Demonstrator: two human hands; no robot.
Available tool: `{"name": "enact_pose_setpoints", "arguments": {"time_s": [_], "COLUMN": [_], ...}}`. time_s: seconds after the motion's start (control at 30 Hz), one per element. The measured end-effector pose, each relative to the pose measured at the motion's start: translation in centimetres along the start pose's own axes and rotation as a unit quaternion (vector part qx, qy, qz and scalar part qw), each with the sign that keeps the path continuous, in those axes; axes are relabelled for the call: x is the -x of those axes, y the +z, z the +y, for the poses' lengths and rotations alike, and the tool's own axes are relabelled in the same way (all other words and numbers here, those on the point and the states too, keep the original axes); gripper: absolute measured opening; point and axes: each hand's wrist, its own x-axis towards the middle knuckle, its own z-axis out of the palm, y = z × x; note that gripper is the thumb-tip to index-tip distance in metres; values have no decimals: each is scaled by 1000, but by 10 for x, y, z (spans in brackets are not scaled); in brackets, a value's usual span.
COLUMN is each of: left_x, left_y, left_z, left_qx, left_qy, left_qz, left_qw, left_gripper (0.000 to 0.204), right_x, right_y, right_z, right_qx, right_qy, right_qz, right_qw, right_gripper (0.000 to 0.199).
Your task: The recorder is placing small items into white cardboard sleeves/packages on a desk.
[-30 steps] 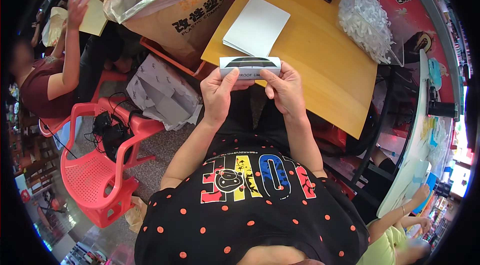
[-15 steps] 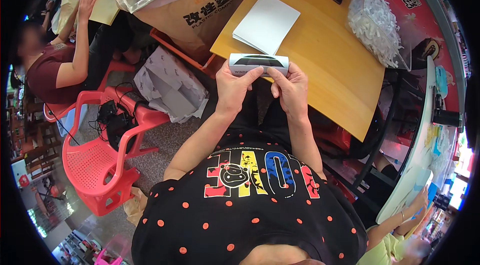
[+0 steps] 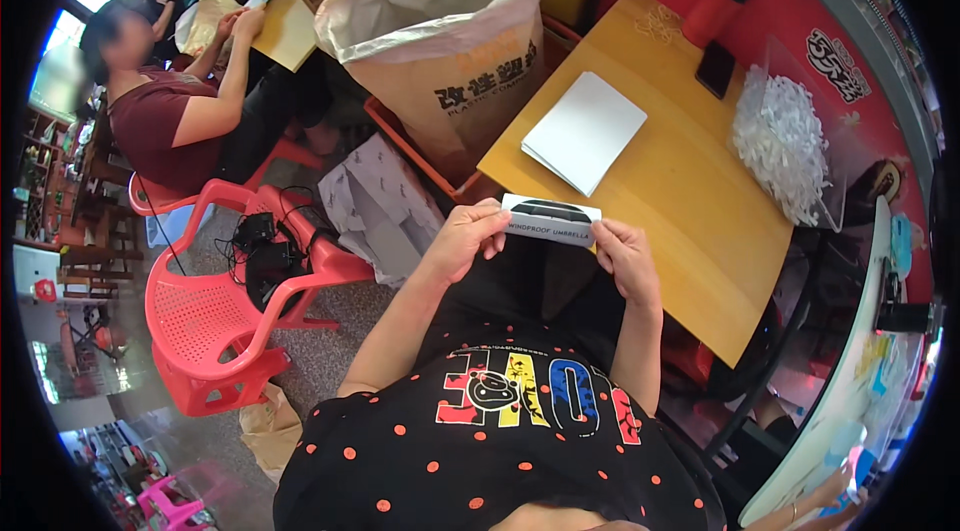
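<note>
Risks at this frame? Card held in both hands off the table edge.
1. The small white card is pinched only at its ends by the left hand and right hand; it may bend or slip.
2. It is held past the wooden table edge, so a drop likely lands on the lap or floor.

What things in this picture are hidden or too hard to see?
Head view:
- Back of the white card: faces away from the camera.
- Fingertips of the left hand and right hand: tucked behind the card.
- Inside the big paper sack: its folded rim hides it.
- White pieces in the clear bag: too small to tell.
</note>
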Motion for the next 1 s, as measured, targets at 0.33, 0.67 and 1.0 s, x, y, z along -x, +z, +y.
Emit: {"name": "enact_pose_setpoints", "arguments": {"time_s": [0.33,0.67,1.0], "left_x": [-64,-59,-23], "left_y": [-93,-69,-25], "left_z": [154,68,-30], "left_qx": [15,-192,-49], "left_qy": [238,244,68], "left_qz": [289,300,178], "left_qw": [927,902,980], "left_gripper": [18,55,23], "right_x": [-21,-54,-66], "right_y": [-4,-1,-9], "right_z": [-35,-1,18], "right_qx": [52,623,578], "right_qy": [-136,-301,-452], "right_qz": [105,130,107], "right_qw": [984,711,671], "right_gripper": [25,43,12]}}
